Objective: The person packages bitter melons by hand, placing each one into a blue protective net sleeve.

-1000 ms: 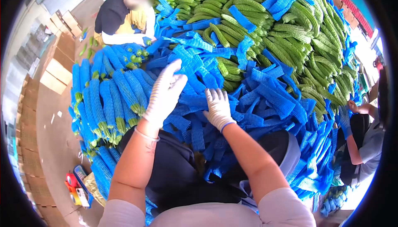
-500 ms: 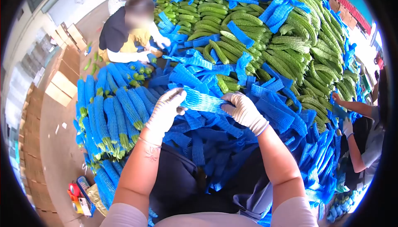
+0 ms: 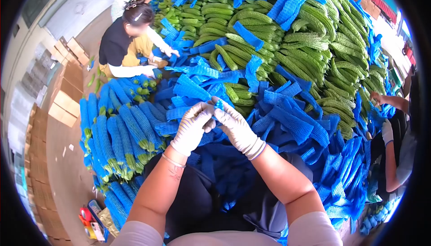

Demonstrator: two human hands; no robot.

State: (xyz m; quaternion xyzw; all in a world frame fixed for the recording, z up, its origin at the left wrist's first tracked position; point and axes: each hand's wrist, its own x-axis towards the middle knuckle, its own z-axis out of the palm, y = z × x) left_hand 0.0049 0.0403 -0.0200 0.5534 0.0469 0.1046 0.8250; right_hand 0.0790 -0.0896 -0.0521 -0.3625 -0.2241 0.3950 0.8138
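My gloved left hand (image 3: 193,128) and gloved right hand (image 3: 237,129) meet in front of me, fingertips pinched close together. Between them a blue foam net sleeve (image 3: 218,105) is bunched up small, mostly hidden by the fingers. Just beyond lie many loose blue net sleeves (image 3: 191,88), spread over a heap of long green bitter gourds (image 3: 303,64). To the left of my hands, bitter gourds in blue sleeves (image 3: 117,131) are stacked in rows, their green ends poking out.
A person (image 3: 119,44) in white sleeves crouches at the back left, handling gourds. At the right edge another person's gloved hand (image 3: 387,131) works beside the heap. Cardboard boxes (image 3: 67,97) line the left side. Scissors with red handles (image 3: 85,214) lie at lower left.
My hands have come together, and the sleeve that was stretched flat between them is now bunched at the fingertips. The view has shifted slightly. The crouching person's head has lifted.
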